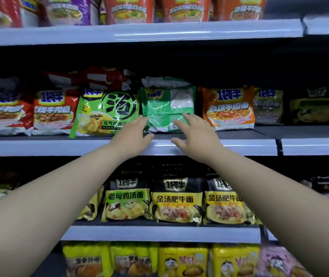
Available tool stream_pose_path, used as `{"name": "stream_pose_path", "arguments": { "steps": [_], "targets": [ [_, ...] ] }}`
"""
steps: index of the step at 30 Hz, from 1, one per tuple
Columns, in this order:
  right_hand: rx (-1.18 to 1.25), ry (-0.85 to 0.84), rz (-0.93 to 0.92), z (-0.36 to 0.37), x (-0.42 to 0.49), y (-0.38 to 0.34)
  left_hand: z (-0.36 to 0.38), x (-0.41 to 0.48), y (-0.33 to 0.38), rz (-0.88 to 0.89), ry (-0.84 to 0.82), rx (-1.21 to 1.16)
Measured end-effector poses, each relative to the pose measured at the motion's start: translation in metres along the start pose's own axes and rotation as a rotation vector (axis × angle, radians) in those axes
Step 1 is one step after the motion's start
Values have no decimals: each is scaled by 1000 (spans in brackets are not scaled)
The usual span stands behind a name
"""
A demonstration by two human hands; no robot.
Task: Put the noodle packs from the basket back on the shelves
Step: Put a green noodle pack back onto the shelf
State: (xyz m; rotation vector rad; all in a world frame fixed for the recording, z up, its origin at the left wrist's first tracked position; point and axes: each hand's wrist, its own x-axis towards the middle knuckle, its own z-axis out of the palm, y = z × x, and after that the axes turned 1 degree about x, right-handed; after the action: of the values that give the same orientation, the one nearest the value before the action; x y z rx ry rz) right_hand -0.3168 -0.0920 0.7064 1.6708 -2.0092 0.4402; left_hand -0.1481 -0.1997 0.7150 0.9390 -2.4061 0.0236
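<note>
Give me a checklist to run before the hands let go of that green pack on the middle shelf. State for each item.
1. Green pack stands on the middle shelf: ok, upright between the light green pack and the orange pack.
2. Front facing out: not ok, its back panel shows.
3. Left hand free of it: cannot tell, fingertips at its left edge.
4. Right hand free of it: not ok, fingers rest on its lower front.
5. Pack steady without support: cannot tell.
6. Basket with remaining packs: cannot tell, out of view.
</note>
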Motion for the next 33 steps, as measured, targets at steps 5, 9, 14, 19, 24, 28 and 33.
{"name": "stream_pose_path", "arguments": {
  "steps": [5,9,14,19,24,28,33],
  "targets": [
    [-33,-68,-39,10,-62,-38,8,-65,-12,126,-88,121],
    [-16,-149,-6,29,-119,-69,24,-120,-15,186,-205,171],
    [-10,-276,27,64,-185,-96,64,-189,-23,217,-329,271],
    [16,-497,66,107,-246,-105,112,-241,-25,211,-556,245],
    [62,-631,100,169,-311,-103,183,-285,-21,218,-675,207],
    [143,-809,140,225,-371,-91,256,-324,-10,200,-847,194],
    [191,-952,172,297,-446,-70,353,-378,10,183,-1012,179]
  ]
}}
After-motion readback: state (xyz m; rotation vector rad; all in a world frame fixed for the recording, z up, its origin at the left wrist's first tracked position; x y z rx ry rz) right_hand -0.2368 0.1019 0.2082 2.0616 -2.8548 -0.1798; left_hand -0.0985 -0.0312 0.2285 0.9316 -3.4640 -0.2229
